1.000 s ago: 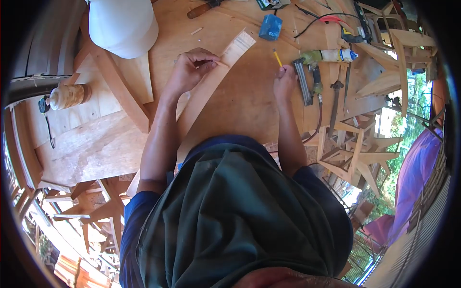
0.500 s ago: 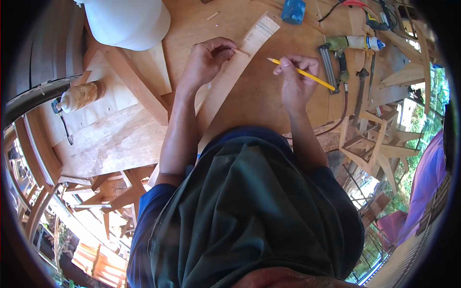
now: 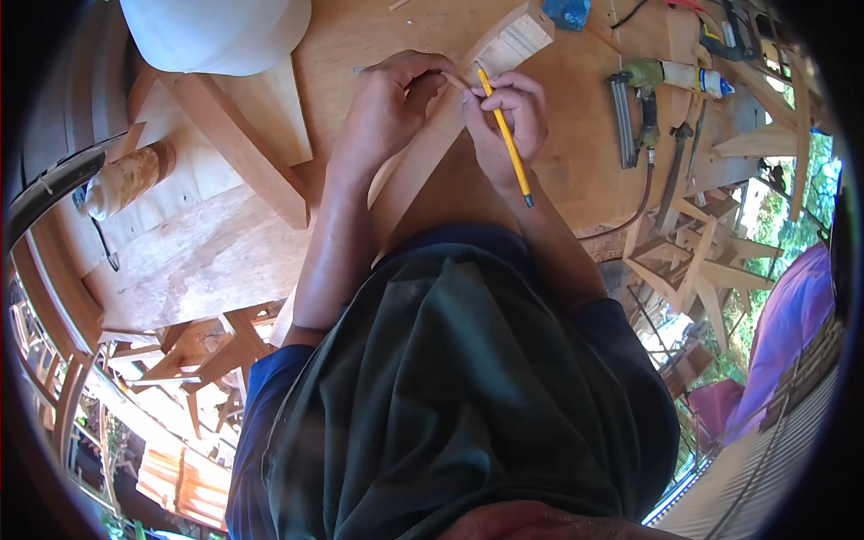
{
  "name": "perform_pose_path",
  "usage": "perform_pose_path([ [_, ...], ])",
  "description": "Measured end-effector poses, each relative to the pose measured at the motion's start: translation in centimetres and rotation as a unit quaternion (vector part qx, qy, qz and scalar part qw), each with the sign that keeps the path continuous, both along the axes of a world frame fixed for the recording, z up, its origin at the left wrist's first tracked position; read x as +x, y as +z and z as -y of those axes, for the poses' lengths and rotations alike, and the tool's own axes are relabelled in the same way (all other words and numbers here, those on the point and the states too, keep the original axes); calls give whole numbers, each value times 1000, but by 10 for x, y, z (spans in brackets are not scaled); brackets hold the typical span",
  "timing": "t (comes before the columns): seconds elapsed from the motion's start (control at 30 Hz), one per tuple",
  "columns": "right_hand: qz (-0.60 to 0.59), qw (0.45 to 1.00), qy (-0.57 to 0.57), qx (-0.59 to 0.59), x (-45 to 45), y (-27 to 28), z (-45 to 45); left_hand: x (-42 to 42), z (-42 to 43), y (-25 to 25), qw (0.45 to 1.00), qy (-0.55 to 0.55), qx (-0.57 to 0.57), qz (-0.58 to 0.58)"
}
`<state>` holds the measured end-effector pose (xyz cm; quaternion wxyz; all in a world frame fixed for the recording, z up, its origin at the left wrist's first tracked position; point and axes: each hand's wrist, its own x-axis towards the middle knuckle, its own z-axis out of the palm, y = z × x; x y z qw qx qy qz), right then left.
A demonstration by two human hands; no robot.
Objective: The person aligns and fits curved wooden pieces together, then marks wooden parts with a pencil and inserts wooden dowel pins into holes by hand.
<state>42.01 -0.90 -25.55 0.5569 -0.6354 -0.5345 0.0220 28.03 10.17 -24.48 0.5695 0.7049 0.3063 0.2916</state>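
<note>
My left hand point(image 3: 385, 108) is closed in a pinch on a thin wooden strip point(image 3: 456, 81), held over a long wooden board point(image 3: 418, 171). The board runs slantwise from near my body to a pale, rough-looking end farther off. Between the fingers of my right hand point(image 3: 511, 121) is a yellow pencil point(image 3: 507, 135), its dark butt pointing back toward me. My right fingertips are right by the free end of the strip; whether they touch it I cannot tell.
A white rounded object point(image 3: 220, 36) stands at the upper left, near a bottle point(image 3: 130, 184) and a wooden beam point(image 3: 238, 148). On the right lie a green nail gun point(image 3: 643, 76) with a hose and a clamp point(image 3: 673, 171). A blue block point(image 3: 567, 13) sits at the far edge.
My right hand has moved left to the strip, and the pencil has swung to a steeper angle. The board's far end shows more to the right; the view has shifted slightly.
</note>
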Motion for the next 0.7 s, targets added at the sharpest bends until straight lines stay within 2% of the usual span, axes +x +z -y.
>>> perform_pose_path([
  [0.07, -45, 999, -4, 10, -5, 3, -2, 0, 0, 1, 997, -6, -80, 16],
  [0.1, -30, 1000, 3, 1, -5, 4, -2, 0, 1, 1, 993, -11, -119, 24],
  [0.17, 1, 1000, 16, -15, -4, 6, -1, 2, 0, -4, 990, -12, -142, 18],
  [0.4, -15, 1000, 7, -4, -5, 8, -4, 5, 3, -9, 977, 3, -208, 46],
  [0.57, -33, 999, 29, -1, -4, 9, -2, 7, 4, -8, 978, 23, -203, 32],
  [0.7, -116, 990, 48, 68, 6, 17, 4, 8, 7, 0, 985, 43, -167, -6],
])
